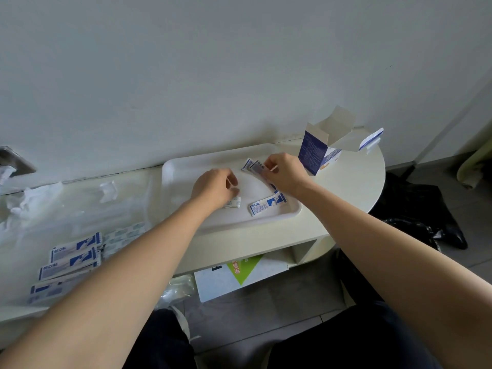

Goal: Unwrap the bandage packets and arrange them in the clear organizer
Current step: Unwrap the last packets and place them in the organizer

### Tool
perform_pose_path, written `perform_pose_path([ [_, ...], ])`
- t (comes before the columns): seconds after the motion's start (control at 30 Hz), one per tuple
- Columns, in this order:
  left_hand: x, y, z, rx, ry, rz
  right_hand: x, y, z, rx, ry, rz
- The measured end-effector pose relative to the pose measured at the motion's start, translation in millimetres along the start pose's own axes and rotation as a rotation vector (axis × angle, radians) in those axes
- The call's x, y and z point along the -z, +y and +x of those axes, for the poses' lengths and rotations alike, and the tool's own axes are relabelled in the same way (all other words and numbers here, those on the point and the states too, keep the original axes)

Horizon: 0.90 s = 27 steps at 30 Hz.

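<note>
Both forearms reach up from the frame's bottom edge. My right hand (286, 173) pinches a few blue-and-white paper bandage packets (259, 171) over the white plastic tray (181, 169) at centre frame. My left hand (213, 186) curls beside them; I cannot tell what it holds. A loose packet (267, 205) lies on the tray and a wrapped stack (72, 251) sits lower left, so I judge much remains. The clear plastic organizer (80, 203), mid-left, is hard to make out.
</note>
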State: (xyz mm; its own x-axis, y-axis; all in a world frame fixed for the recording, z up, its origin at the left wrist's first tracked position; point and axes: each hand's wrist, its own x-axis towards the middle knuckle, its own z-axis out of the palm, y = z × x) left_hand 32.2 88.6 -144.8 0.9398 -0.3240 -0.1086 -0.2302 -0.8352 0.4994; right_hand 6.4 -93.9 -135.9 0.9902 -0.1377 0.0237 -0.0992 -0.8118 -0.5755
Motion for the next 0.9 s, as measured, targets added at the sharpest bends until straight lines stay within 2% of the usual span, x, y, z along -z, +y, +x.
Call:
perform_pose_path([
  [0.17,-6.0,-16.7,-2.0,0.016,-0.083,0.038,-29.2,-1.8,16.7,0.014,-0.114,-0.228],
  [0.27,-5.6,-22.1,-1.4,0.028,-0.079,-0.004,-42.2,1.5,22.3,-0.002,-0.102,-0.347],
  [0.53,-4.9,-24.9,0.2,0.058,-0.092,-0.066,-38.8,-1.0,26.0,-0.087,-0.133,-0.158],
  [0.67,-4.1,-22.8,-1.4,0.049,-0.076,-0.068,-15.5,-10.7,21.7,-0.025,-0.107,0.027],
  [0.7,-4.0,-22.1,-1.9,0.045,-0.079,-0.064,-4.7,-14.4,19.4,0.008,-0.135,0.067],
  [0.77,-4.2,-20.6,-3.0,0.033,-0.090,-0.033,18.2,-19.8,14.0,0.064,-0.311,0.096],
  [0.83,-4.5,-17.9,-5.0,0.025,-0.092,0.001,32.8,-25.4,5.5,0.112,-0.532,-0.032],
  [0.9,-4.7,-17.1,-7.4,0.025,-0.089,0.030,31.0,-26.4,-2.8,0.132,-0.657,-0.227],
])
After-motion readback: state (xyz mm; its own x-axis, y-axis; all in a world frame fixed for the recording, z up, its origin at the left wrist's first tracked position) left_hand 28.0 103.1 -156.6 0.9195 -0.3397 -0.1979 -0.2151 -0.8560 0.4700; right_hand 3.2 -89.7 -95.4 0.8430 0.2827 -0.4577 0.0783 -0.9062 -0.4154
